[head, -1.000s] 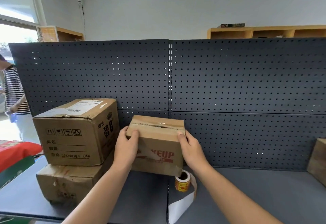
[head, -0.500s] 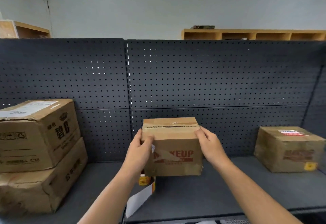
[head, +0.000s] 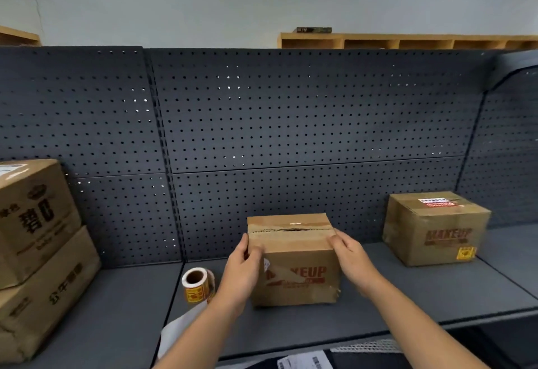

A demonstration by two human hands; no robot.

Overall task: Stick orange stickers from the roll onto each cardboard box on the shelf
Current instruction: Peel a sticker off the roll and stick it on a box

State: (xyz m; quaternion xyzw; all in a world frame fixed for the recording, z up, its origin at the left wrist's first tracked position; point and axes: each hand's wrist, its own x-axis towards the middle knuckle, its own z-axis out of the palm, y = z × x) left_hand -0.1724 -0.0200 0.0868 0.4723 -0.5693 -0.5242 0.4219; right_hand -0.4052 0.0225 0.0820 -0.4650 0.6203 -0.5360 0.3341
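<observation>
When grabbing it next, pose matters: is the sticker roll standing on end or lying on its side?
Standing on end: the sticker roll has its core hole facing up.

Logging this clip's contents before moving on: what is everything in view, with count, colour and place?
shelf: 1, dark grey, across the foreground
pegboard: 1, dark grey, behind the shelf
cubbies: 1 row, wooden, beyond the pegboard
middle box: 1, brown, shelf centre
right box: 1, brown, shelf right, apart from the middle box
sticker: 1, orange, right box's front lower corner
left boxes: 2, brown, stacked at shelf left
roll: 1, orange on white backing, left of the middle box
left hand: 1, grips middle box's left edge
right hand: 1, grips its right edge
</observation>
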